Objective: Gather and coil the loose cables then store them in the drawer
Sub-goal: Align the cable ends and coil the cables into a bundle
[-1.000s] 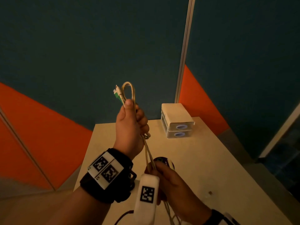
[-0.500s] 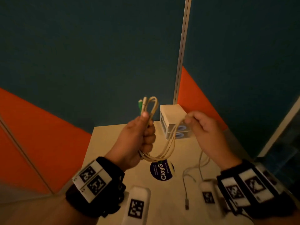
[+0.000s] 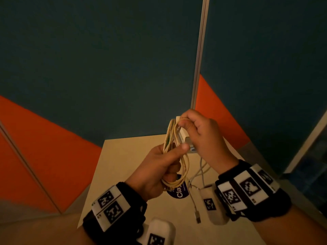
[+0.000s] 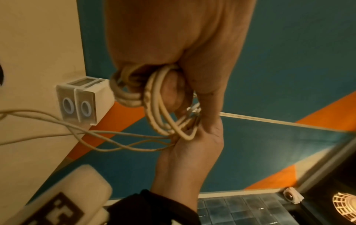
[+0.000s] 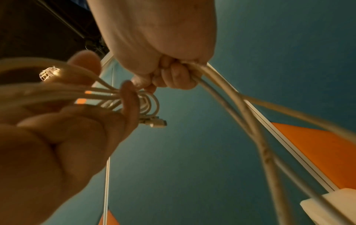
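Observation:
A cream cable coil (image 3: 174, 152) of several loops hangs in the air above the table. My left hand (image 3: 159, 167) grips the coil's middle, thumb across the loops. My right hand (image 3: 200, 137) pinches the cable at the top of the coil and holds loose strands (image 5: 250, 121) that trail down to the table. The left wrist view shows the coil (image 4: 159, 106) wrapped round my left fingers. A plug end (image 5: 156, 121) sticks out past my left fingers. The small white drawer unit (image 4: 80, 100) with two ring-handled drawers stands at the table's far edge, mostly hidden behind my hands in the head view.
The loose cable tail (image 3: 200, 174) lies on the beige table (image 3: 120, 156) and ends in a USB plug (image 3: 197, 216). A round dark sticker (image 3: 177, 192) lies under the coil. Teal and orange partition walls (image 3: 123, 68) stand behind the table.
My right hand has carried the cable from the right over to the top of the coil, adding a loop. My left hand has lowered and the coil has grown thicker.

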Motion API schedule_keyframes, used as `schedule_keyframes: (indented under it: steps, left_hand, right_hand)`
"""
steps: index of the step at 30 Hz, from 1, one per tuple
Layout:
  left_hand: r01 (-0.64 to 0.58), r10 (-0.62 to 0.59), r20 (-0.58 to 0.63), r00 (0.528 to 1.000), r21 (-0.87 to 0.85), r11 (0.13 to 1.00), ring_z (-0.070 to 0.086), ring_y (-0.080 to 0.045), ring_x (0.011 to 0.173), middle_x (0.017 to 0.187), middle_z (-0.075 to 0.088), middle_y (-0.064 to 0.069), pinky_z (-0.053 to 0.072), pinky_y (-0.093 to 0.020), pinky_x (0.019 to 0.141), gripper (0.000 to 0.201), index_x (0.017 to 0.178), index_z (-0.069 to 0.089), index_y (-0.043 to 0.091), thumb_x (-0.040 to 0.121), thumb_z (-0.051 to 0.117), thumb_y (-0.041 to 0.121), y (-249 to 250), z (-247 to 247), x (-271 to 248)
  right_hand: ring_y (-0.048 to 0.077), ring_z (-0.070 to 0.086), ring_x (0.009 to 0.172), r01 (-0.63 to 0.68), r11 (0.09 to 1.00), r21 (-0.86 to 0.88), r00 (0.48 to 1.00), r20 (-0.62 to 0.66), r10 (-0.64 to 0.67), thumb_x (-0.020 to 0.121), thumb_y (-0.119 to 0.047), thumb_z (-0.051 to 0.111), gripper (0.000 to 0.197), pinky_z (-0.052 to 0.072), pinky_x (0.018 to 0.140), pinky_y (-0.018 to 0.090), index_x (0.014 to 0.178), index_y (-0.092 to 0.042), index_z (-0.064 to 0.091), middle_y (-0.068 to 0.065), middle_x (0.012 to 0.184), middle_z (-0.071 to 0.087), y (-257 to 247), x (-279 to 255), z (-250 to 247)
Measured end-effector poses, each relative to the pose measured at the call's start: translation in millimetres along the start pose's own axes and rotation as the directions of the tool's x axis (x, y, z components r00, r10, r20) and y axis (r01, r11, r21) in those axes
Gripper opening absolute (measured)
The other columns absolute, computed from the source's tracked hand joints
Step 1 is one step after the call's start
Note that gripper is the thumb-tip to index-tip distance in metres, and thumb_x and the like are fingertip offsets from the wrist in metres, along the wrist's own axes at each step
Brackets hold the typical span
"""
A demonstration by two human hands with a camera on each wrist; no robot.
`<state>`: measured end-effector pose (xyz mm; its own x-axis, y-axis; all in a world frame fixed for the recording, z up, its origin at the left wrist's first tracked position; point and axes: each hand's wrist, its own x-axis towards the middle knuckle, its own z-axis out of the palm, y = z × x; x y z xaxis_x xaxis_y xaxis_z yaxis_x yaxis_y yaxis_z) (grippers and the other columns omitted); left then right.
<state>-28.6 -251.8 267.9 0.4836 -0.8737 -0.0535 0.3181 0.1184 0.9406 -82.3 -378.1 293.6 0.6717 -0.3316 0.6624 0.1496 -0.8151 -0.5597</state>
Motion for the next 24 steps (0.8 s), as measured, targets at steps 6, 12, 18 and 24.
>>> schedule_keyframes:
  steps: [6, 12, 18, 24]
  left_hand:
    - [-0.037, 0.043, -0.027, 0.999, 0.191, 0.981, 0.026, -0.008, 0.046, 0.055, 0.029, 0.004, 0.030, -0.018, 0.041, 0.020, 0.075, 0.042, 0.015, 0.093, 0.048, 0.021, -4.5, -4.1, 1.6]
    - [-0.131, 0.138, 0.024, 0.990, 0.517, 0.846, 0.059, -0.004, 0.089, 0.089, 0.062, 0.014, 0.050, -0.018, 0.079, 0.030, 0.088, 0.055, 0.024, 0.086, 0.041, 0.051, -8.1, -15.7, -0.9]
    - [-0.135, 0.146, 0.164, 0.976, -0.077, 0.988, 0.053, -0.012, 0.046, 0.050, 0.051, 0.002, 0.057, -0.035, 0.063, 0.020, 0.071, 0.048, 0.013, 0.088, 0.044, 0.025, -17.0, -9.1, 0.2]
    - [-0.134, 0.154, 0.053, 0.987, -0.267, 0.954, 0.027, -0.004, 0.035, 0.044, 0.032, 0.008, 0.023, -0.016, 0.035, 0.020, 0.070, 0.044, 0.017, 0.084, 0.047, 0.031, -12.7, -16.2, -0.3]
  right_hand:
    - [0.024, 0.062, 0.068, -0.039, 0.999, 0.025, 0.999, 0.032, 0.038, 0.090, -0.024, 0.049, 0.009, 0.050, 0.061, 0.051, 0.089, -0.015, 0.052, 0.009, 0.076, 0.066, 6.8, -2.5, 0.2]
    - [0.030, 0.058, 0.065, -0.063, 0.992, 0.109, 0.997, 0.050, 0.058, 0.082, -0.027, 0.060, 0.018, 0.050, 0.061, 0.047, 0.080, -0.009, 0.058, 0.018, 0.073, 0.063, 7.3, 1.3, -12.9]
    - [0.028, 0.040, 0.053, -0.158, 0.987, 0.018, 0.978, 0.144, 0.154, 0.064, -0.061, 0.051, 0.066, 0.034, 0.052, 0.036, 0.069, 0.004, 0.055, 0.015, 0.056, 0.048, 9.0, 8.9, -20.0]
    - [0.017, 0.049, 0.070, -0.471, 0.881, 0.034, 0.799, 0.439, 0.410, 0.090, -0.038, 0.044, 0.034, 0.040, 0.067, 0.034, 0.071, -0.017, 0.063, 0.008, 0.079, 0.053, 15.3, 7.1, -37.9]
